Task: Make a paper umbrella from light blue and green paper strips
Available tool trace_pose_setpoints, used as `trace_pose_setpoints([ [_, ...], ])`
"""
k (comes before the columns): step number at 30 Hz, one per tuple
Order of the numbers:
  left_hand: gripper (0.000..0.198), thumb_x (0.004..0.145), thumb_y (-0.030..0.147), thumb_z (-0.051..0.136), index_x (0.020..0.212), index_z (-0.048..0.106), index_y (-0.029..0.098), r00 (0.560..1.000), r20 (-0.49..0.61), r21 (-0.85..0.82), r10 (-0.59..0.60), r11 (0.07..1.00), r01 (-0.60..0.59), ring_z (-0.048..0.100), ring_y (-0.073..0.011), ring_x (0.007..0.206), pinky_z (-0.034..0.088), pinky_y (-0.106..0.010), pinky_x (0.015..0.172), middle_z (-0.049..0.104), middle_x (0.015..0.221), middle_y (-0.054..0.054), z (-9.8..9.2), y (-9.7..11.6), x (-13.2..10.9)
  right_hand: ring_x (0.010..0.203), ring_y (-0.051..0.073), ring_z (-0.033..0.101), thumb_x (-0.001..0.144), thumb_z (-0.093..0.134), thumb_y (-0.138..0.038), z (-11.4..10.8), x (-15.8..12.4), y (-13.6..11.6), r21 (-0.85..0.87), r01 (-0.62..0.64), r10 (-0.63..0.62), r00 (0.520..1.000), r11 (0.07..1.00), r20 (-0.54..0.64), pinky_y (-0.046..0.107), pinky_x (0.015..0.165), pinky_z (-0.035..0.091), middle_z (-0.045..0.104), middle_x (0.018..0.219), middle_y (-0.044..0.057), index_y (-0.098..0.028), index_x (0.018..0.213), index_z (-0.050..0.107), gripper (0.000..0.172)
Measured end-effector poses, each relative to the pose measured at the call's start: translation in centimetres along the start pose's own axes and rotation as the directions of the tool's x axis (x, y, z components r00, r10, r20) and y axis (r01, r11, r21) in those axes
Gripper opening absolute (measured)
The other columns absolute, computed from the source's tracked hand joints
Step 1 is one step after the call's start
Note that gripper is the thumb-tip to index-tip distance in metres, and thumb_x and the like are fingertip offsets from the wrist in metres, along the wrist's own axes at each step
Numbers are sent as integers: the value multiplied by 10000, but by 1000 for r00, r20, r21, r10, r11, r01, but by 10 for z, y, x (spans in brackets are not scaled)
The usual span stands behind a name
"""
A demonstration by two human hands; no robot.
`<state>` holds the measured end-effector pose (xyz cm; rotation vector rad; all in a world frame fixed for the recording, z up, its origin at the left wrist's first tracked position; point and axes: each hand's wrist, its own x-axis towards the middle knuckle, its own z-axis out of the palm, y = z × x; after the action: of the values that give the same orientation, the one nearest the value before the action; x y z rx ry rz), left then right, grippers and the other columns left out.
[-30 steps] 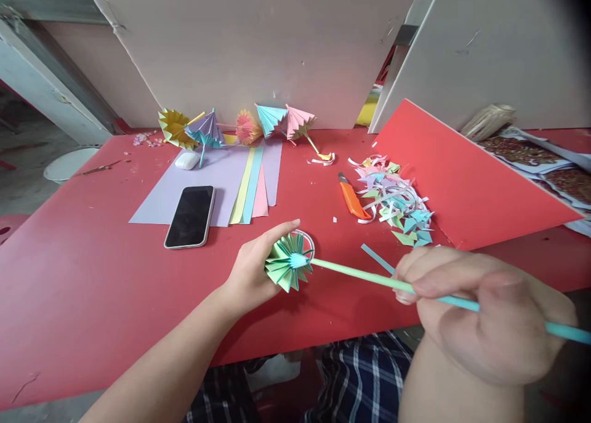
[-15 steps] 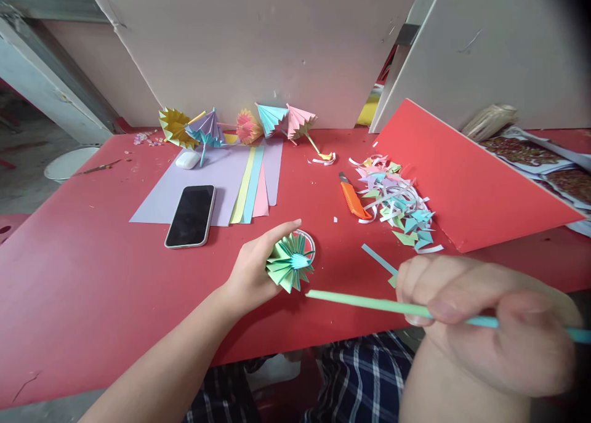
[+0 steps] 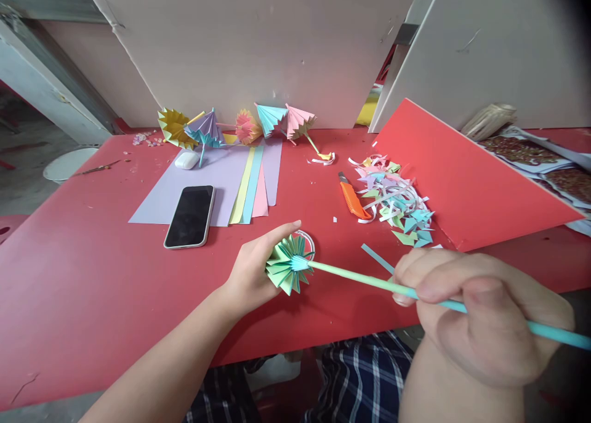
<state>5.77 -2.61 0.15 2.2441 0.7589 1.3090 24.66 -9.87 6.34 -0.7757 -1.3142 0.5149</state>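
Note:
My left hand (image 3: pixel 255 264) is closed around a pleated paper umbrella canopy (image 3: pixel 284 274), green with blue inner folds, its light-blue centre facing right. Between the fingers of my right hand (image 3: pixel 484 315) runs a thin rolled paper stick (image 3: pixel 360 276), green toward its tip and blue toward its rear end, which leaves the frame at the right. The stick's green tip meets the canopy's blue centre; whether it has gone inside cannot be made out. A white paper strip (image 3: pixel 310 241) curls on the table just behind the canopy.
On the red table (image 3: pixel 115 300) lie a phone (image 3: pixel 189 217), coloured paper sheets (image 3: pixel 154 198), a white case (image 3: pixel 187 160) and an orange utility knife (image 3: pixel 353 200). Finished paper umbrellas (image 3: pixel 271 118) line the back. Paper scraps (image 3: pixel 397 195) pile before a leaning red board (image 3: pixel 466 183).
My right hand has moved the paper stick left and up, bringing its tip from below the canopy to the canopy's centre. My left hand stays in place.

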Motion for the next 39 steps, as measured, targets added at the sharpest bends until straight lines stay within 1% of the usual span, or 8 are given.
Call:
trace_pose_setpoints([
  [10,550,701,217,625,1210,415,221,1000,30,23,10,1000,-11,573,-101,555,469,-197,549,583,669,20,-1,-2,-2,503,165,536,781,539,-189,-14,1,-3,-107,23,-1,979,994,205,324,472,421,570,563,22,-188,771,656,118],
  [17,510,737,282,588,1211,409,228,993,14,140,117,983,-118,575,-101,561,462,-194,530,616,716,2,-1,0,1,559,177,566,736,580,-133,-33,10,-7,-150,118,-33,881,982,471,329,521,491,595,594,31,-183,818,641,113],
  [23,455,769,292,559,1195,422,203,978,-5,248,207,948,-199,575,-106,563,470,-202,529,629,729,-24,-1,1,2,556,171,550,721,597,-95,-35,4,-15,-147,-31,92,897,989,432,333,507,470,586,631,42,-178,853,642,162],
  [26,470,764,267,571,1203,421,194,966,-56,295,253,928,-226,565,-109,543,466,-208,507,609,671,-12,1,-1,2,527,162,548,704,609,-88,-39,5,-14,-173,49,37,886,984,461,326,488,479,575,613,34,-166,840,631,158],
  [31,566,735,221,618,1251,385,233,943,-154,375,295,901,-220,531,-100,516,445,-203,474,563,625,24,3,-4,-2,471,167,556,711,590,-141,-45,8,-12,-189,276,-113,796,942,595,295,401,485,591,558,24,-184,880,627,179],
  [35,581,728,170,622,1257,395,248,926,-223,444,304,878,-181,518,-100,539,448,-215,503,564,682,12,2,-3,-2,533,196,585,710,598,-169,-39,1,-25,-351,194,13,859,916,511,332,471,518,624,625,47,-219,892,623,190],
  [36,590,723,156,626,1258,396,246,924,-234,447,303,877,-175,515,-99,541,448,-217,510,562,685,13,2,-3,-2,566,210,595,711,605,-185,-37,-2,-29,-428,137,94,874,893,476,355,511,526,631,653,54,-240,889,620,188],
  [39,598,716,146,635,1259,399,233,920,-226,423,321,883,-204,505,-92,535,440,-209,501,551,680,16,1,-3,0,551,212,597,749,564,-355,-32,-13,-34,-599,163,118,908,784,402,364,512,531,620,604,25,-348,808,607,72],
])
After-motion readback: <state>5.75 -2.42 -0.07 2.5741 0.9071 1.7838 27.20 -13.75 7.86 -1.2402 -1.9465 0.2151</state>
